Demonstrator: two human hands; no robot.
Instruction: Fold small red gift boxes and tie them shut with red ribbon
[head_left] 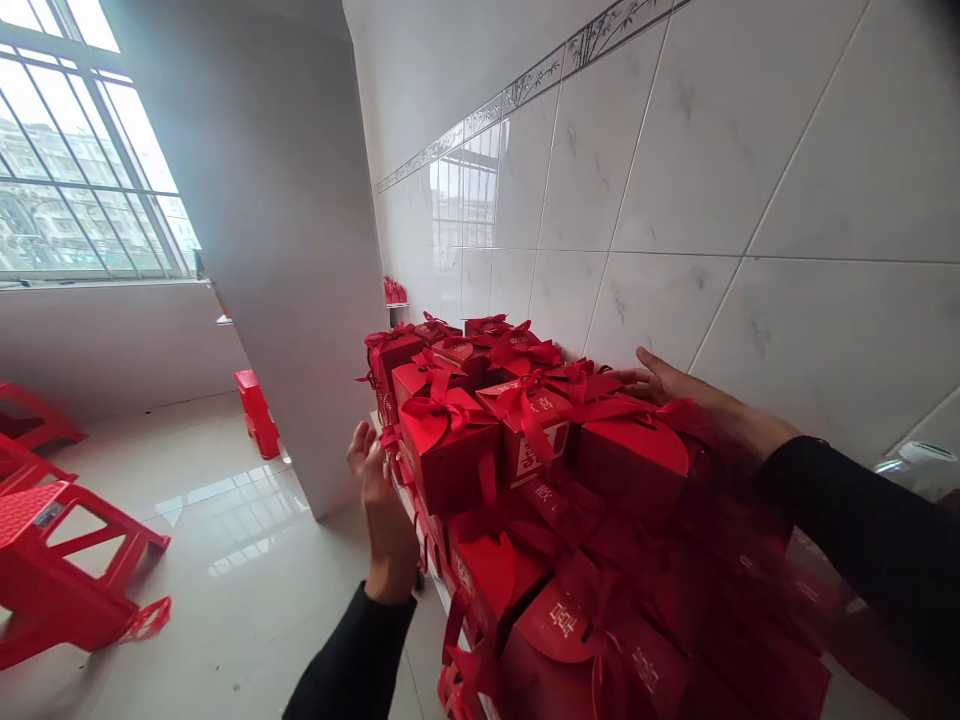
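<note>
Many red gift boxes tied with red ribbon bows are piled in layers in front of me; one square gift box (457, 465) stands on the upper layer at the left edge. My left hand (376, 485) is beside that edge, fingers apart and slightly bent, close to the ribbons; whether it touches them I cannot tell. On the wall side, my right hand (675, 385) reaches along the top of the pile with thumb raised and fingers stretched out. Its fingertips are partly hidden behind the bows near another gift box (634, 445). Neither hand is closed around a box.
A white tiled wall (682, 170) runs along the right of the pile. Red plastic stools (67, 560) stand on the glossy floor at left, with another red stool (257, 415) by the grey pillar (277, 230). Small red items (394, 291) sit on a far ledge.
</note>
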